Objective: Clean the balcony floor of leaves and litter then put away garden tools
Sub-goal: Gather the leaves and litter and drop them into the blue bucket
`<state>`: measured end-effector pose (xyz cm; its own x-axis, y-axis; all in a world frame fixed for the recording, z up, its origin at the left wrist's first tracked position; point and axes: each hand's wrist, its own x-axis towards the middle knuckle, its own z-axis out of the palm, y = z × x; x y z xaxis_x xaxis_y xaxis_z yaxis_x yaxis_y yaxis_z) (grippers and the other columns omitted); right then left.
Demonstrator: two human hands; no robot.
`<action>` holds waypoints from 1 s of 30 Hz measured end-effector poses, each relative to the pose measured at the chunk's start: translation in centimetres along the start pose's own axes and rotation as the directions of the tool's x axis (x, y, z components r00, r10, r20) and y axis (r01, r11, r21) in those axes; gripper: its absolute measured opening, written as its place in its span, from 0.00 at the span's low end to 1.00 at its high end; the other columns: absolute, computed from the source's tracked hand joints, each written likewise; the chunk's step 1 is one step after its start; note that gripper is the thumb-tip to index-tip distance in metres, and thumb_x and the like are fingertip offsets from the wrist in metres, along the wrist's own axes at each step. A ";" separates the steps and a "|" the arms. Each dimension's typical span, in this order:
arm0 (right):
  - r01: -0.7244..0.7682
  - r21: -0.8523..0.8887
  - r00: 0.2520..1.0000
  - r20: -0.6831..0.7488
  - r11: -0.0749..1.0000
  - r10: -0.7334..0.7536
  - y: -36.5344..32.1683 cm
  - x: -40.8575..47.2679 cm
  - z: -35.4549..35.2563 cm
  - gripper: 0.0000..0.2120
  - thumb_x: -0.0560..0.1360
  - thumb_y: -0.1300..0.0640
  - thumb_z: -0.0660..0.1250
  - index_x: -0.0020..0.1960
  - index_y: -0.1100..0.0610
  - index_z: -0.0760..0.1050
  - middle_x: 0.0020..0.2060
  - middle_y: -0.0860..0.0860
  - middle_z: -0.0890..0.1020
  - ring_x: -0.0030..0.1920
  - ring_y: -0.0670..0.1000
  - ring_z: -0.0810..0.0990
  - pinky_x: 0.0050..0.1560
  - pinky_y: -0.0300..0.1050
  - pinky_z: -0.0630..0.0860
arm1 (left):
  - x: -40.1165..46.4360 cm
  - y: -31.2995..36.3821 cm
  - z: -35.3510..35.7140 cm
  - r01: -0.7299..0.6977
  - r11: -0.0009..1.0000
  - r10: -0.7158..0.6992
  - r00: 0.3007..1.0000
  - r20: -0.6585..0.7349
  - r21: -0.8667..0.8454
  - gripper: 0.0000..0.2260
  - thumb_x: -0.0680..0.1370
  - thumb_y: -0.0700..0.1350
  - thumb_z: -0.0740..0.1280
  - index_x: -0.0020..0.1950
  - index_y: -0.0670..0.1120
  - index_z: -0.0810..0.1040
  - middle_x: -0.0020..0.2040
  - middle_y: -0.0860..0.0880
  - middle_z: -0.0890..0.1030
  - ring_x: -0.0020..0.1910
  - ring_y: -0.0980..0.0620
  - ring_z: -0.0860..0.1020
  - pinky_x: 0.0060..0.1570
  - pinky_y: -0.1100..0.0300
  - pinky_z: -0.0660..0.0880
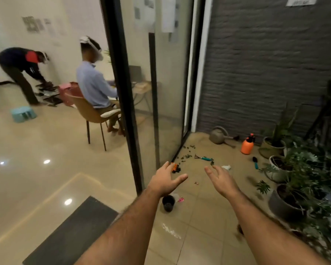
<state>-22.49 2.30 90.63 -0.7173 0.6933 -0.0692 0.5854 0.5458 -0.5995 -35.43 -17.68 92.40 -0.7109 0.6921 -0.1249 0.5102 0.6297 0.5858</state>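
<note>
Seemingly nothing is done yet: both hands, left and right, reach out spread and empty, while leaves, a hand rake and litter lie across the balcony floor.

The glossy tiled balcony floor was beige, scattered with small dark green leaves. The ridged brick wall behind it was dark grey. A plastic pump sprayer bottle was bright orange with a black-and-red top, beside a dull grey-brown metal watering can. A small hand rake and a hand trowel both had teal handles with dark heads. A small round plastic pot was black, next to a pink scrap of litter. An orange-and-black tool lay by the black door frame.
</note>
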 end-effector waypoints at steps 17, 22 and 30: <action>-0.051 -0.181 0.998 -0.052 0.982 0.042 11.7 13.7 -7.0 0.39 0.74 0.25 0.50 0.75 0.50 0.65 0.74 0.52 0.68 0.72 0.55 0.66 0.68 0.54 0.69 | 17.4 12.0 8.3 -0.097 0.988 0.087 0.993 0.086 0.122 0.41 0.75 0.72 0.58 0.81 0.51 0.54 0.82 0.48 0.52 0.80 0.48 0.54 0.77 0.49 0.57; -0.065 -0.132 0.998 -0.010 0.989 0.064 12.8 19.9 -5.3 0.42 0.73 0.25 0.49 0.76 0.51 0.63 0.75 0.52 0.67 0.74 0.55 0.65 0.70 0.53 0.67 | 24.2 10.3 9.6 -0.092 0.987 0.074 0.988 0.133 0.132 0.43 0.74 0.74 0.57 0.81 0.51 0.55 0.82 0.48 0.51 0.80 0.48 0.52 0.77 0.47 0.56; -0.192 -0.108 0.980 0.030 0.976 0.196 14.1 27.6 -1.7 0.42 0.73 0.25 0.51 0.72 0.55 0.69 0.70 0.54 0.74 0.68 0.57 0.72 0.66 0.52 0.71 | 34.6 4.3 9.2 -0.105 0.988 0.081 0.976 0.203 0.111 0.42 0.74 0.72 0.59 0.80 0.47 0.59 0.81 0.46 0.57 0.79 0.48 0.56 0.76 0.51 0.58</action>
<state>-33.41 29.98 81.66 -0.5999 0.7722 -0.2093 0.7492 0.4505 -0.4856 -53.35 12.19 83.19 -0.5538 0.7981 -0.2373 0.6326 0.5886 0.5033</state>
